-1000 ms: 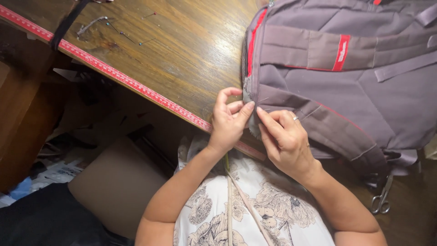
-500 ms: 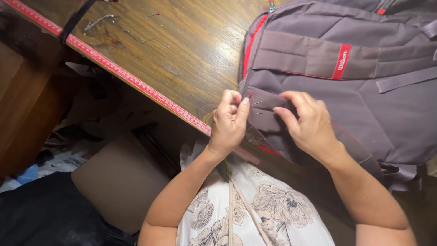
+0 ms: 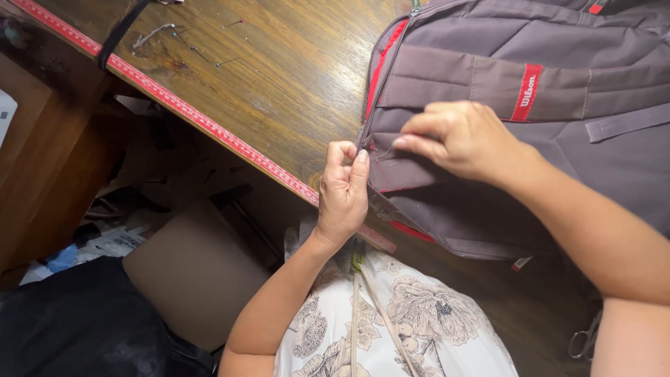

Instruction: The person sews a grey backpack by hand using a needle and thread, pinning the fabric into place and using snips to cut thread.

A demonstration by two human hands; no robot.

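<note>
At the far left, under the table's edge, lie one white paper sheet and one small blue scrap, beside one brown cushion-like shape. One red measuring tape runs along the near edge of the wooden table, from the upper left down toward the middle. Near the top left of the table one black strap crosses the tape, and a few pins with coloured heads lie scattered close by; their exact count is hard to tell.

The left hand is curled at the table's edge, its fingers pinched narrow on the backpack's side seam by the zipper. One grey backpack lies flat on the right part of the table, with red piping along its edge. The right hand rests on top of it, fingers drawn together and gripping a fold of the grey cloth just beside the left hand. One small upright red label with white lettering sits on a grey band above that hand. One pair of scissors lies at the lower right.
</note>
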